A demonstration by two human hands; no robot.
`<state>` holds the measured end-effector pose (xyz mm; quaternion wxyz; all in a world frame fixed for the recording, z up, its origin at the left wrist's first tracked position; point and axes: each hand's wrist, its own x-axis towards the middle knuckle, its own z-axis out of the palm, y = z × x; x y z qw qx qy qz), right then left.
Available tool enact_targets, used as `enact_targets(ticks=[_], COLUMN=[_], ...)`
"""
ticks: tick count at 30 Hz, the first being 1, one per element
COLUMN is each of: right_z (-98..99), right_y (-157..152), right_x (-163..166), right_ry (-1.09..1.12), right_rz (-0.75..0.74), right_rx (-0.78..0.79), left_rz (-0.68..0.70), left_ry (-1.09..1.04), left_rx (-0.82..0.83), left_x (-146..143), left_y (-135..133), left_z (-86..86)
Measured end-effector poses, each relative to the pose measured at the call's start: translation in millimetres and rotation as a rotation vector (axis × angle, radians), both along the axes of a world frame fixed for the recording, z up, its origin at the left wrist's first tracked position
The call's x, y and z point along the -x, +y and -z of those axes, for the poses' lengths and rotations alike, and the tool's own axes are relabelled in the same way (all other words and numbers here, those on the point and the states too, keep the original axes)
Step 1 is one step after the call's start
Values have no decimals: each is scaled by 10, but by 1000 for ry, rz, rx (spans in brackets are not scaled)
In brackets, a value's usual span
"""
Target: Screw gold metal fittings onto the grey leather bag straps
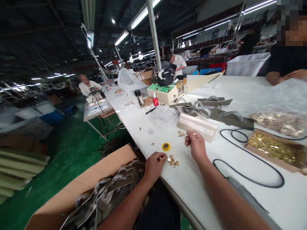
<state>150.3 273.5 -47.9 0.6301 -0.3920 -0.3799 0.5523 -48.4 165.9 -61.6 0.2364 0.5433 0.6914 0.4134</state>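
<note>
Gold pieces (170, 160) lay loose, unattached; your left hand (153, 165) pinched beside them, catch unclear; your right hand (197, 146) gripped a pale sliver (194, 133).

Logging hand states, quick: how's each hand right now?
Left hand: closed beside loose gold pieces; cannot tell if it holds one.
Right hand: closed; what it pinches can't be made out.

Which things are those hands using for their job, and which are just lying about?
Probably for the job:
small gold pieces near the left hand and right hand
maybe the yellow round thing

Probably just lying about:
red bottle
black-lidded bottle
large plastic bag
</note>
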Motion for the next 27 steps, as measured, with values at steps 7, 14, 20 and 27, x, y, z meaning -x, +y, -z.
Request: enact_targets(ticks=[7, 14, 20, 27], right_z=[121, 168, 145, 191], right_y=[225, 254, 298, 431], right_x=[-266, -232, -242, -103], right_ry=[293, 282, 295, 317], right_rz=[208, 200, 233, 187], right_rx=[146, 149, 152, 162], left_rz=[240, 349, 382, 428], left_ry=[275, 614, 748, 733], left_rx=[80, 52, 185, 109], left_x=[-77, -172, -387, -371], left_y=[57, 991, 1861, 2106], left_z=[-224, -564, -354, -209])
